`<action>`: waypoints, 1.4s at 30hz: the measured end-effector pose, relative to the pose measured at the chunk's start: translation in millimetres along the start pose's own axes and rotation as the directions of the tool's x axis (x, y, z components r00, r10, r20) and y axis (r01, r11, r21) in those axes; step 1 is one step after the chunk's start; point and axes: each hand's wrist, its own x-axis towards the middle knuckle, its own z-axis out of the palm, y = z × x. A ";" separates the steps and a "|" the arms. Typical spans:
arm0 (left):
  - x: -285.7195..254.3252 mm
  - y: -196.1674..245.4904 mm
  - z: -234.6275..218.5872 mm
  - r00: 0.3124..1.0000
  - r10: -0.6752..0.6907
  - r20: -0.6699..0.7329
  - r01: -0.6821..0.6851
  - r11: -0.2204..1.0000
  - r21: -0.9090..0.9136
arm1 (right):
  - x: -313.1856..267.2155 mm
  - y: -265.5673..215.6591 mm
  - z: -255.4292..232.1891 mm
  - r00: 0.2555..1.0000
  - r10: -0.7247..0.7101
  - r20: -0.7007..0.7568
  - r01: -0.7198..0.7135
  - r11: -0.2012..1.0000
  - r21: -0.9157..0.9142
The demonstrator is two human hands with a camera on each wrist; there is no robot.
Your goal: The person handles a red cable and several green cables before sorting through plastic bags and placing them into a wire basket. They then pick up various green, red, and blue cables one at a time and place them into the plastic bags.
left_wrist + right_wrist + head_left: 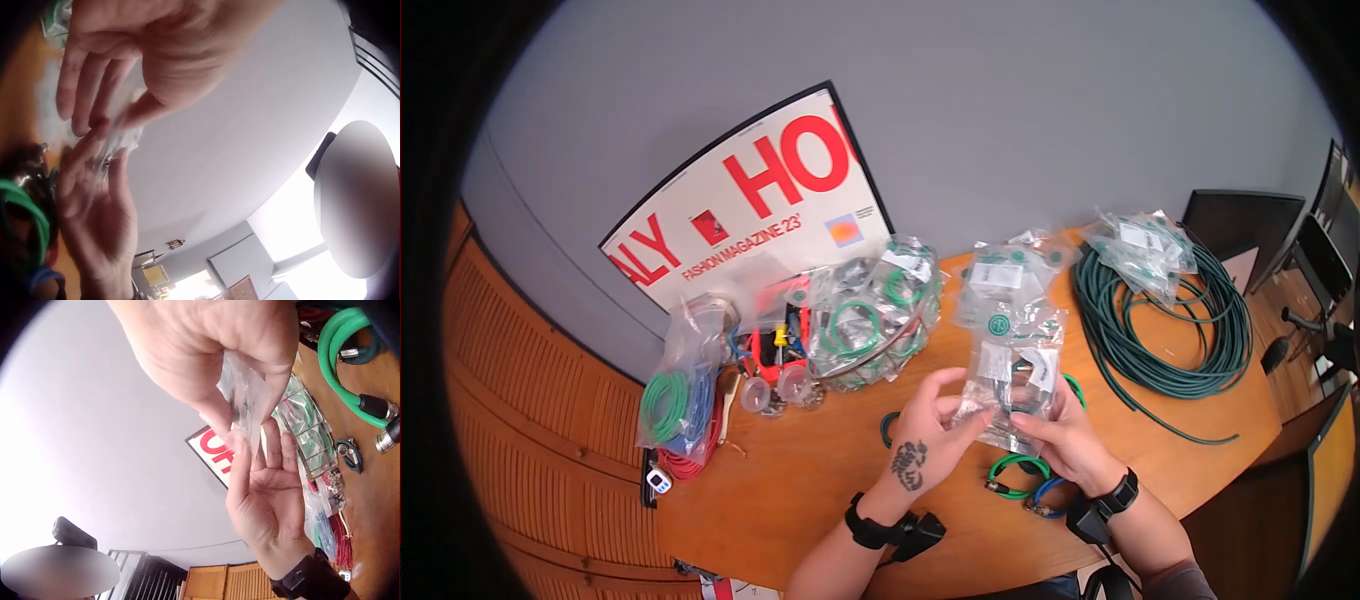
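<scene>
A clear plastic bag [999, 385] with white labels and a green round logo is held up over the table between both hands. The left hand [932, 436] pinches its lower left part between thumb and fingers. On the lower right, the right hand [1072, 437] grips the bag with its thumb in front. Something dark lies inside the bag, its shape unclear. In the right wrist view the bag [249, 394] hangs between the thumb and fingers of the right hand [212, 350], and the left thumb touches its edge.
Below the hands lie a green coiled cable [1012, 478] and a blue one [1050, 497]. More bags [1000, 275] lie behind. A large dark green cable coil [1228, 340] is at the right; a wire basket [870, 372] of bagged cables and a magazine sign [750, 190] stand at the left.
</scene>
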 end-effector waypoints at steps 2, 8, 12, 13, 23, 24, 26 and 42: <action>4.3 5.5 -7.3 0.992 0.127 -0.025 -0.118 0.969 0.218 | -0.7 -0.1 -1.3 1.000 -0.004 0.009 0.004 0.999 0.034; 7.7 31.0 -21.3 0.986 0.158 -0.057 -0.156 0.987 0.033 | -1.2 -5.3 -4.1 0.992 0.116 0.049 -0.120 0.989 0.089; 17.1 15.7 -31.9 0.988 0.129 -0.084 -0.145 0.965 -0.220 | -4.1 -7.0 0.5 0.990 0.120 0.073 -0.128 0.984 0.122; 18.3 12.9 -31.4 0.990 0.126 -0.069 -0.139 0.964 -0.225 | -5.6 -6.2 -0.5 0.992 0.111 0.058 -0.118 0.985 0.122; 19.6 5.6 -16.2 1.000 0.012 -0.005 -0.013 0.905 -0.426 | -0.9 -3.8 -0.1 0.993 0.110 0.037 -0.115 0.981 0.157; 19.3 1.7 -13.5 0.998 -0.016 0.052 0.036 0.910 -0.412 | -1.1 -3.7 -0.1 0.996 0.084 0.019 -0.086 0.985 0.149; 19.4 -7.7 -10.2 0.992 -0.047 0.117 0.084 0.940 -0.331 | -1.8 -4.3 1.4 0.998 0.062 -0.018 -0.059 0.987 0.148; 92.1 64.7 -147.4 0.917 0.309 -0.251 -0.242 0.933 0.265 | -1.8 4.5 -5.9 0.998 -0.020 -0.052 0.013 0.992 -0.122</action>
